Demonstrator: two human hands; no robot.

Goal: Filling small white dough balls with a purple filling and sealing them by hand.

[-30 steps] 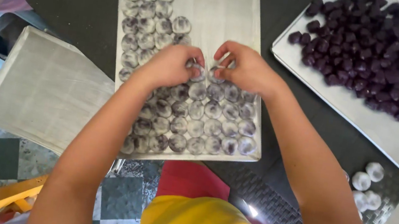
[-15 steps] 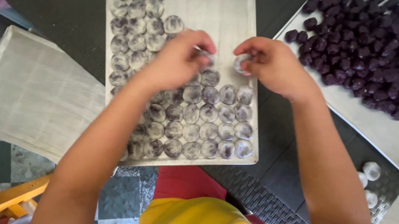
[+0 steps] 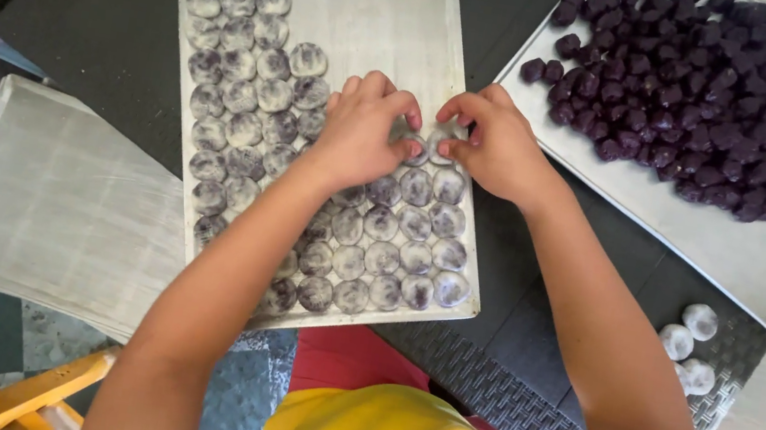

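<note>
Dark tabletop [image 3: 100,11] bears a tray [image 3: 383,13]; both hands' [image 3: 360,131] grips pinch floured balls [image 3: 418,150].

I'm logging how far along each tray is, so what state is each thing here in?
Middle tray: partly filled, upper right bare.
Flour-dusted balls: packed in rows on it.
Left hand: fingers pinching a ball at the rows' edge.
Right hand: fingers on the same ball.
Right tray: heaped with bare purple balls.
Left tray: holds nothing.
White balls: loose on the mat.
</note>
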